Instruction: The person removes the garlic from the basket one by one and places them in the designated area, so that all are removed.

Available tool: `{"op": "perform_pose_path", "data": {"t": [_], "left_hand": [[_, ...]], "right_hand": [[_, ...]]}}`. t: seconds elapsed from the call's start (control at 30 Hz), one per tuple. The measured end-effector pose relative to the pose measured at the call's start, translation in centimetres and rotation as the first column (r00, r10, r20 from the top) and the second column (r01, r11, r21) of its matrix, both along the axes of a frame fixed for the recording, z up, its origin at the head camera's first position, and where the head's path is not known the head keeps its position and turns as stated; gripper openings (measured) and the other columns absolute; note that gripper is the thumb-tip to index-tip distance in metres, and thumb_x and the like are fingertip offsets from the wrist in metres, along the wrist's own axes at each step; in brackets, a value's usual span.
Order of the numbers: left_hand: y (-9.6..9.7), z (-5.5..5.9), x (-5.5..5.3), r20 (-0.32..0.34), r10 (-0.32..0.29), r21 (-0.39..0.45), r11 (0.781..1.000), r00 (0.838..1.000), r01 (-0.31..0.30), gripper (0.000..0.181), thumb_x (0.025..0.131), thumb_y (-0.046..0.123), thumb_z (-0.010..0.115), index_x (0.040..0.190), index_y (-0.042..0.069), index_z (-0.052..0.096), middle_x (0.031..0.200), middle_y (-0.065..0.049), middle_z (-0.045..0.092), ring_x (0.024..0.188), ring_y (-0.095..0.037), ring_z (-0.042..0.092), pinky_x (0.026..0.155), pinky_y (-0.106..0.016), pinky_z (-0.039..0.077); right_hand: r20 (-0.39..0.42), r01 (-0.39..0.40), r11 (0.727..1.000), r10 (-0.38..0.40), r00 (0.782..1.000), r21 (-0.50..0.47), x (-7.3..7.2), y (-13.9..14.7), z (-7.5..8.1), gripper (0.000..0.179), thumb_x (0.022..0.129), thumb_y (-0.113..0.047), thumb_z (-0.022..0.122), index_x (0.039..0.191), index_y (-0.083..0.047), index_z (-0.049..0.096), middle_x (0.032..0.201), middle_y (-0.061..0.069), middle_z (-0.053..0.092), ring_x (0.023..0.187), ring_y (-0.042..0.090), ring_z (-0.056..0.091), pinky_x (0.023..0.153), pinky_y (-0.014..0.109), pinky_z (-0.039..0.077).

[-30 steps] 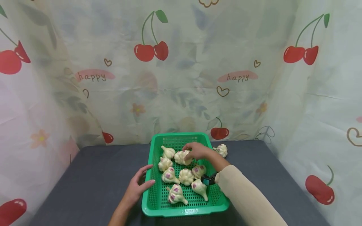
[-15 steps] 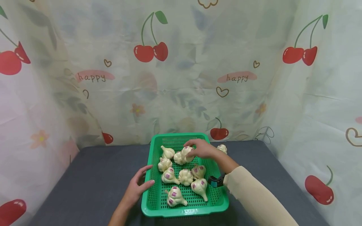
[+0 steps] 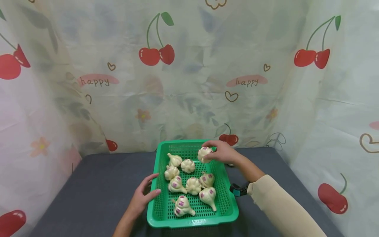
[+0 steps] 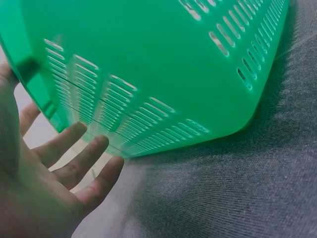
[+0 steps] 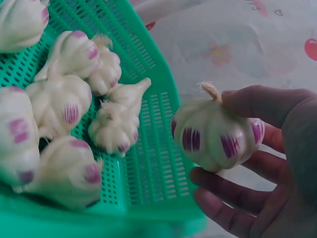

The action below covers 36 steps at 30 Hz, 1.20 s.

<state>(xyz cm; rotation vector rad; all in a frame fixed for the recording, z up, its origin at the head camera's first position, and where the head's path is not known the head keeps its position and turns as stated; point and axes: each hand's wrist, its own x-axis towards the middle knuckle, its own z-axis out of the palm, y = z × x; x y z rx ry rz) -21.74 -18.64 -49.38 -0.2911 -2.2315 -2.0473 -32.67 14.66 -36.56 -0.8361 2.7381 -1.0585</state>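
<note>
A garlic bulb with purple patches is pinched between the thumb and fingers of my right hand, raised above the back right part of the green basket. Several other garlic bulbs lie on the basket's slotted floor, among them a bulb near the back and a bulb near the front. My left hand is at the basket's left side, its thumb over the rim and its fingers spread along the outer wall in the left wrist view.
One more garlic bulb lies on the dark grey table right of the basket, mostly hidden behind my right hand. A curtain printed with cherries closes off the back and both sides.
My right hand has lifted the garlic bulb away from the one beside it and moved it up and to the right. The left hand stays by the rim.
</note>
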Motion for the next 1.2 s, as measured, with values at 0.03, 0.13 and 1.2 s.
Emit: {"op": "perform_pose_path", "data": {"t": [0.03,0.13,1.2], "left_hand": [[0.0,0.0,0.0,0.0,0.0,-0.002,1.0,1.0,0.0,0.051,0.091,0.006,0.065,0.14,0.01,0.05,0.13,-0.025,0.053,0.104,-0.032,0.06,0.077,-0.035,0.051],[0.0,-0.1,0.0,0.001,-0.004,-0.001,1.0,1.0,0.004,0.052,0.091,0.006,0.064,0.14,0.009,0.05,0.13,-0.026,0.053,0.105,-0.032,0.06,0.078,-0.035,0.051],[0.0,-0.1,-0.1,0.013,-0.003,0.009,1.0,1.0,0.003,0.051,0.092,0.007,0.064,0.14,0.009,0.05,0.13,-0.026,0.053,0.105,-0.033,0.06,0.078,-0.035,0.05]], "right_hand": [[-0.009,0.0,1.0,0.0,1.0,-0.012,0.0,0.3,0.0,0.043,0.088,-0.024,0.072,0.128,-0.01,0.062,0.127,0.012,0.059,0.084,0.018,0.06,0.069,0.036,0.048],[-0.016,0.014,0.999,-0.015,1.0,-0.043,0.1,1.1,0.2,0.044,0.089,-0.022,0.071,0.129,-0.007,0.06,0.126,0.013,0.058,0.083,0.02,0.061,0.069,0.036,0.049],[-0.022,0.43,0.872,-0.447,0.894,-0.235,-0.6,8.2,-5.9,0.052,0.089,-0.024,0.073,0.134,-0.006,0.053,0.13,0.019,0.055,0.104,0.036,0.062,0.07,0.036,0.052]]}}
